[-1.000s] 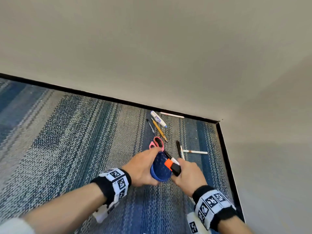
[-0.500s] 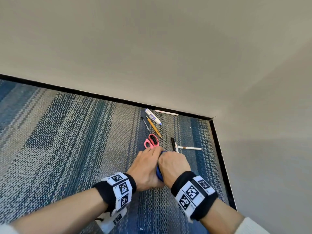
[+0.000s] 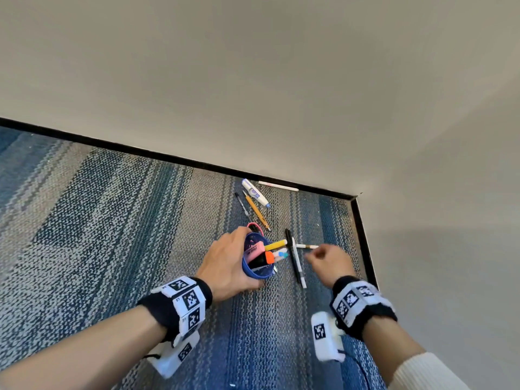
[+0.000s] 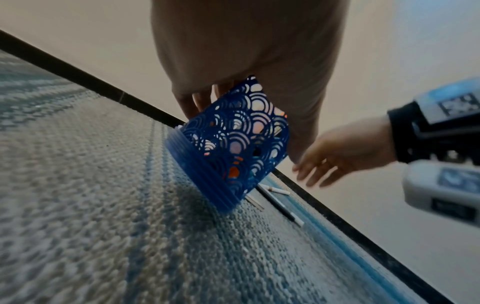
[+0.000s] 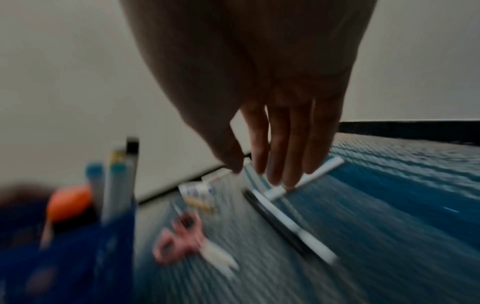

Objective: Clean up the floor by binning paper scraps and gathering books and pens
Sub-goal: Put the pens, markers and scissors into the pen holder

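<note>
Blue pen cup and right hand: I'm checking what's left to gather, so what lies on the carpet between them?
In the head view, a black pen and a white pen lie side by side between the blue pen cup and the right hand.

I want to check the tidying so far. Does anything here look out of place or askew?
Yes. Pens, a pencil, a correction tape and pink scissors lie scattered on the carpet in the corner. The blue pen cup is tilted in the left hand, not standing flat.
</note>
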`<state>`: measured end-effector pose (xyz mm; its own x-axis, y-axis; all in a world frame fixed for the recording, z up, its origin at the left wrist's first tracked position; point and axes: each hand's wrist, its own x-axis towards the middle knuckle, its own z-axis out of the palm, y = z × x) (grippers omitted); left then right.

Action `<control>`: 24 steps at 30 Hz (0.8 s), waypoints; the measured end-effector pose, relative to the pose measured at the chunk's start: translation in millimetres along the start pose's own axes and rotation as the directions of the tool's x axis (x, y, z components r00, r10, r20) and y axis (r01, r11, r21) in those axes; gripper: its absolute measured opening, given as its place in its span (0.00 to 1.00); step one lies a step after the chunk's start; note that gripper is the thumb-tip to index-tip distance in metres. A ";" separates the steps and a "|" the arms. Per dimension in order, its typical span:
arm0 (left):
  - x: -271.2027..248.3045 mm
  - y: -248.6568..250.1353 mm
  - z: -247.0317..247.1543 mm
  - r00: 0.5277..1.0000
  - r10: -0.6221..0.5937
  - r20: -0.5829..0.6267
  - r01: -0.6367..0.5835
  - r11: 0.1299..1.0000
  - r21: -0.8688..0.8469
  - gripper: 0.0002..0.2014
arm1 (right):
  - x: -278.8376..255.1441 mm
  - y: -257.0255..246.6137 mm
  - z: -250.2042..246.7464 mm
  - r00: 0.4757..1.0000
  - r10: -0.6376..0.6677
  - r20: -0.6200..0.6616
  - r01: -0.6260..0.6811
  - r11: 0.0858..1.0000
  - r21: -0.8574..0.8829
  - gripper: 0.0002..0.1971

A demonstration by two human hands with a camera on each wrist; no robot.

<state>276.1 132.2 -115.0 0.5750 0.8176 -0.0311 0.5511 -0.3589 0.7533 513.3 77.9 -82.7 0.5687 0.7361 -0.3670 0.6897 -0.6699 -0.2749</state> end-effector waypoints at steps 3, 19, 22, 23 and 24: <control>2.4 -5.7 5.8 0.998 -0.012 0.066 0.014 1.000 -0.025 0.41 | -4.5 18.3 43.4 0.990 0.022 0.142 0.010 0.975 -0.224 0.18; 22.9 -24.8 21.3 0.987 -0.150 0.056 0.160 0.938 -0.308 0.39 | 6.7 43.2 54.9 0.985 -0.013 0.174 0.041 0.987 -0.157 0.05; 21.7 -23.8 19.4 0.987 -0.156 0.042 0.161 0.926 -0.340 0.38 | 3.5 45.6 48.6 0.994 0.036 0.100 -0.054 0.980 0.191 0.04; 20.9 -23.4 18.7 0.987 -0.156 0.041 0.160 0.924 -0.349 0.38 | 2.5 47.0 45.0 0.998 0.056 0.043 -0.067 0.941 0.332 0.04; 20.1 -23.1 17.8 0.988 -0.151 0.041 0.155 0.924 -0.350 0.38 | 1.6 47.6 40.3 0.996 0.082 -0.036 -0.057 0.891 0.451 0.05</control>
<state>285.7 149.0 -144.8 0.5095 0.8434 -0.1709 0.3867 -0.0470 0.9210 529.1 43.3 -132.2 0.6388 0.6821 -0.3558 0.3801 -0.6820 -0.6249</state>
